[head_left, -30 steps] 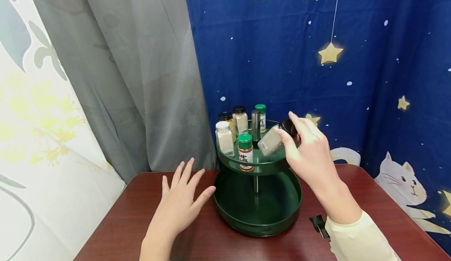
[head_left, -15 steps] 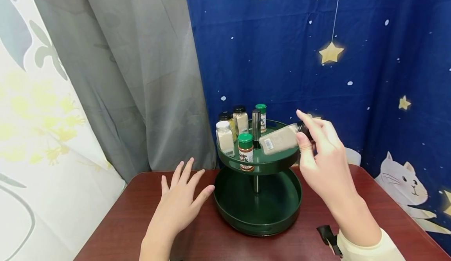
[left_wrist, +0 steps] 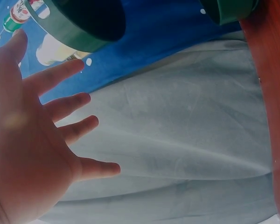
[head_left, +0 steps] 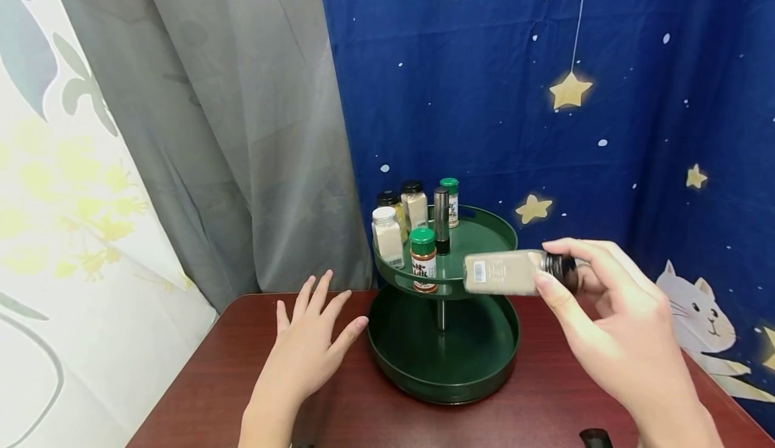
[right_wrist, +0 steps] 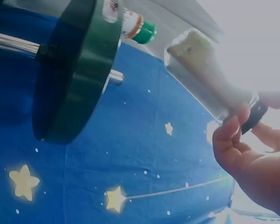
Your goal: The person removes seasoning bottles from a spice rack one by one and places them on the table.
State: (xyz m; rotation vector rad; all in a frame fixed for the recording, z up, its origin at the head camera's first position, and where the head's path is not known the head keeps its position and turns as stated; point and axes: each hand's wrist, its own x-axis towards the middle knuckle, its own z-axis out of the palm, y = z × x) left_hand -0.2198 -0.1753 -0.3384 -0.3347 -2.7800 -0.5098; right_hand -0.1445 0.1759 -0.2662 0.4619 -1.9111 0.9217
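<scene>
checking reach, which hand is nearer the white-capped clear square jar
Left: the left hand is left of the jar, near but not touching; the right hand is farther off, to its right.

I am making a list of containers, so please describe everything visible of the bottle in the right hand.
The bottle looks clear, glass or plastic, with flat sides, pale powder-like contents and a black cap, which is on. A small white label sits near its base. The right hand grips it at the cap end, holding it sideways in the air, base toward the two-tier green stand but apart from it.
</scene>
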